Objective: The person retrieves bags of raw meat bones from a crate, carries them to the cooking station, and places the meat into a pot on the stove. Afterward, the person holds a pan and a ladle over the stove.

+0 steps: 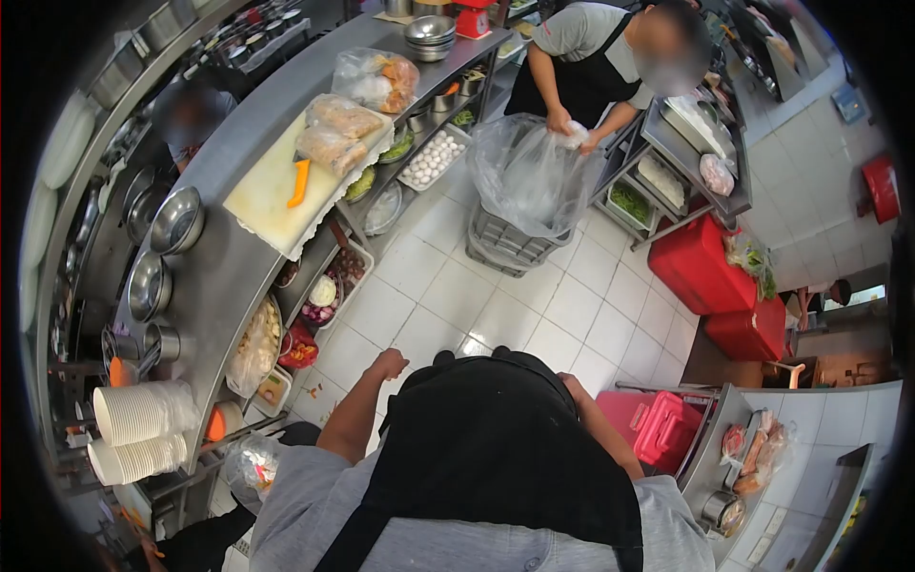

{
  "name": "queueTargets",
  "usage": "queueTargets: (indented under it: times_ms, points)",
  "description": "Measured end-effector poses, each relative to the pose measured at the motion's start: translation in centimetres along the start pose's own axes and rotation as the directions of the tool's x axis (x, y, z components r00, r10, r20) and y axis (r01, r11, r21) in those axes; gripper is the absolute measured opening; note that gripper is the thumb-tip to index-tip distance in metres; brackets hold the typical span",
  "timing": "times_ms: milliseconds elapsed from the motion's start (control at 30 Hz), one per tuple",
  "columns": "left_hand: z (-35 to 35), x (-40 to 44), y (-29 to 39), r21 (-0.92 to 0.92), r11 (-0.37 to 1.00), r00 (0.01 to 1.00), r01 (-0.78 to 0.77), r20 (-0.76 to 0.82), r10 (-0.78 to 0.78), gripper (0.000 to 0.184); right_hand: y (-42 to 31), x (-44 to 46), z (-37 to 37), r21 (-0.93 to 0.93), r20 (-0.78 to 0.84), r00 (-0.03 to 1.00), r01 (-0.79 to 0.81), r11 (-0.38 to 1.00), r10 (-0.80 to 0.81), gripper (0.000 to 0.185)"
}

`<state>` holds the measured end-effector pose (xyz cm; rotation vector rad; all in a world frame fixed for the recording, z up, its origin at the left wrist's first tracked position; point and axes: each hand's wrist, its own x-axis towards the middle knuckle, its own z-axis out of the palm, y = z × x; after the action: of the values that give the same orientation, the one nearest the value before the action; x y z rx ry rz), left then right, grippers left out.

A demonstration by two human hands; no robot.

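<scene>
My left hand (389, 364) hangs in front of my black apron (496, 439) over the tiled floor, its fingers curled closed with nothing visible in them. At the apron's right edge is my right hand (572, 386), its fingers mostly hidden by the cloth. Both arms hang low, apart from the counters. To the left, the steel counter (214, 253) carries a white cutting board (272, 195) with an orange-handled knife (299, 183) and bagged food (334, 133). Ahead, a co-worker (581, 76) grips a clear plastic bag (534, 176) lining a grey crate (515, 248).
Steel bowls (177, 219) and stacked white containers (143, 415) stand on the left counter. A tray of eggs (435, 158) sits on its lower shelf. Red coolers (701, 262) are at the right. A pink bin (667, 431) is near my right side. Another person works behind my left.
</scene>
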<state>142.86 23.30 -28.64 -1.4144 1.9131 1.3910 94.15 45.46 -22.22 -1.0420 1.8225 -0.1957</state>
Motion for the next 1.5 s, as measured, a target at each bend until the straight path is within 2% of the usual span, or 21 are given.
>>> queueTargets:
  times_ms: [33, 133, 233, 533, 633, 833, 1033, 1133, 1167, 1233, 1267, 1300, 1400, 1500]
  points:
    - [-0.3, -0.4, 0.5, -0.052, 0.997, 0.999, 0.049, 0.004, -0.049, 0.008, -0.1, -0.1, 0.1, 0.012, -0.002, 1.0, -0.004, 1.0, 0.004, 0.045]
    - [0.4, 1.4, -1.5, 0.073, 0.992, 0.995, -0.098, 0.015, 0.097, 0.009, 0.3, -0.1, 0.3, 0.029, 0.003, 1.0, -0.019, 0.999, 0.019, 0.044]
    - [0.4, 1.9, -1.8, 0.059, 0.994, 0.995, -0.095, 0.02, 0.094, 0.011, 0.8, 0.1, 0.7, 0.105, -0.005, 0.995, -0.096, 0.99, 0.097, 0.043]
    - [0.3, 2.3, -1.3, 0.088, 0.986, 0.99, -0.144, 0.014, 0.143, 0.011, 0.3, -0.7, 0.4, 0.022, -0.023, 1.0, -0.011, 1.0, 0.012, 0.044]
    - [0.5, 2.2, -1.3, 0.067, 0.99, 0.992, -0.126, 0.009, 0.126, 0.011, 0.1, -0.7, 0.4, 0.058, -0.029, 0.994, -0.107, 0.993, 0.109, 0.046]
    - [0.8, 2.5, -1.9, 0.094, 0.987, 0.992, -0.129, 0.012, 0.129, 0.009, -1.3, -1.8, -0.4, 0.018, -0.026, 0.996, -0.09, 0.996, 0.091, 0.05]
    - [1.1, 2.8, -2.7, 0.112, 0.986, 0.992, -0.123, 0.02, 0.121, 0.012, -0.9, -0.6, -0.4, -0.031, 0.001, 1.0, -0.015, 0.999, 0.015, 0.045]
    - [1.1, 2.5, -2.4, -0.001, 0.996, 0.995, -0.092, 0.023, 0.092, 0.013, -2.9, -0.2, -1.9, 0.022, -0.056, 0.998, -0.004, 1.0, 0.005, 0.037]
    - [0.7, 1.9, -1.6, -0.072, 0.996, 0.998, -0.056, 0.027, 0.058, 0.015, -2.6, 1.1, -2.8, -0.104, -0.001, 0.991, 0.131, 0.986, -0.131, 0.036]
    - [0.2, 0.5, 0.8, -0.305, 0.946, 0.993, 0.105, 0.083, -0.084, 0.021, -2.1, 3.9, -4.7, -0.312, 0.163, 0.918, 0.396, 0.864, -0.362, 0.034]
    - [0.1, 0.1, 2.0, -0.43, 0.889, 0.987, 0.157, 0.086, -0.132, 0.032, -4.3, 4.6, -5.5, 0.069, 0.079, 0.993, 0.079, 0.994, -0.085, 0.033]
    - [-0.1, -0.2, 2.9, -0.472, 0.869, 0.989, 0.151, 0.076, -0.131, 0.032, -8.0, 5.1, -6.5, 0.442, 0.108, 0.97, -0.242, 0.863, 0.217, 0.032]
    - [0.3, 0.2, 4.9, -0.643, 0.753, 0.986, 0.143, 0.026, -0.165, 0.029, -13.1, 9.4, -9.9, 0.37, 0.102, 0.992, -0.105, 0.923, 0.071, 0.035]
    - [0.8, 1.6, 5.8, -0.748, 0.653, 0.99, 0.118, 0.039, -0.135, 0.025, -16.7, 15.8, -12.5, 0.279, 0.092, 0.994, 0.035, 0.96, -0.063, 0.04]
